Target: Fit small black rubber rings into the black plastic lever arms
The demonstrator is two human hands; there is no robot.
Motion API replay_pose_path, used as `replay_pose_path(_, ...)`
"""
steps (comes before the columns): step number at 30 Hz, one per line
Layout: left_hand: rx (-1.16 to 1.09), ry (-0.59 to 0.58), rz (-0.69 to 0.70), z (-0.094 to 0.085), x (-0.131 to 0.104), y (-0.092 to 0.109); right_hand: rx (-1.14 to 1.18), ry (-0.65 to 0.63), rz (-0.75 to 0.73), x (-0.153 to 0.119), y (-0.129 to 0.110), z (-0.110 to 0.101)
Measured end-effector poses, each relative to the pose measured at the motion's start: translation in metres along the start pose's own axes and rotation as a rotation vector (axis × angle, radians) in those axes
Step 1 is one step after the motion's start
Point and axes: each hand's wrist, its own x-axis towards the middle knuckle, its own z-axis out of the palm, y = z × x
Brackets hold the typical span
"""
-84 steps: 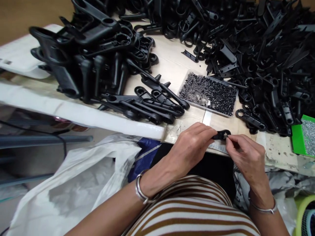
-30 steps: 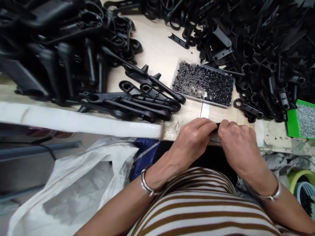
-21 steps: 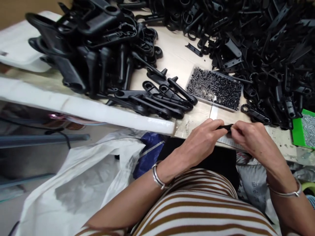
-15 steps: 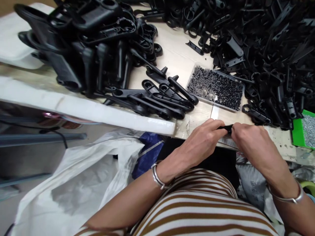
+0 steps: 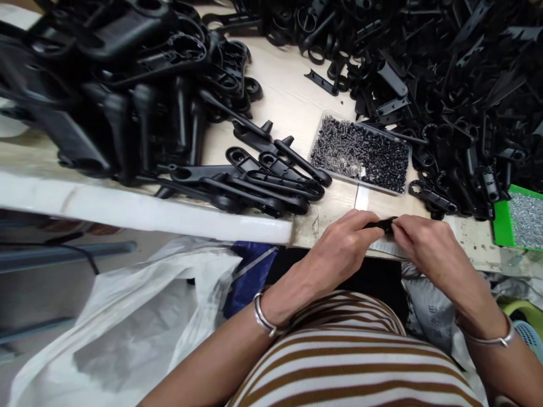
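1. Since half a second ago, little has been changed in the head view: the small black part (image 5: 384,225) is kept pinched between both hands at the near edge of the table (image 5: 292,96), and the whole scene is seen shifted slightly left and down.
2. The left hand (image 5: 339,251) is closed on the left end of the small black part, with its fingers curled over it and the thumb hidden beneath.
3. The right hand (image 5: 428,249) is closed on the right end of the same part, its fingertips being met by those of the left hand; only a short dark stretch of the part is left visible between them.
4. A silver bangle (image 5: 262,316) is worn on the left wrist and another bangle (image 5: 487,339) on the right wrist.
5. Just beyond the hands, a clear tray (image 5: 360,154) filled with small dark screws is set on the table.
6. To the left of the tray, a row of long black handles (image 5: 263,181) is laid near the table's near edge, and a tall heap of larger black parts (image 5: 127,85) is stacked behind it toward the far left corner.
7. The right side and far edge of the table are covered by a pile of black plastic pieces (image 5: 458,85).
8. A green box (image 5: 503,226) holding bright metal bits is placed at the right edge.
9. A white plastic bag (image 5: 127,328) is seen below the table's near edge, to the left of the striped shirt (image 5: 339,362).
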Motion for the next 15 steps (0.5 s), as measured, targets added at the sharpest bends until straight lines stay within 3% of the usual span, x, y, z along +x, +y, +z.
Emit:
replay_pose_path(4,0.043,0.012,0.016,0.000,0.000,-0.001,0.406,0.103,0.108,-0.011,0.018,0.007)
replay_pose_path(7,0.029,0.075,0.012,0.001,0.000,0.001,0.673,0.175,0.343,-0.024,0.018,0.015)
replay_pose_path(11,-0.032,0.176,-0.037,0.004,0.000,0.010,1.203,0.244,0.619,-0.033,0.011,0.028)
replay_pose_path(15,-0.030,0.240,-0.036,0.007,0.001,0.019,1.644,0.291,0.668,-0.026,-0.003,0.034)
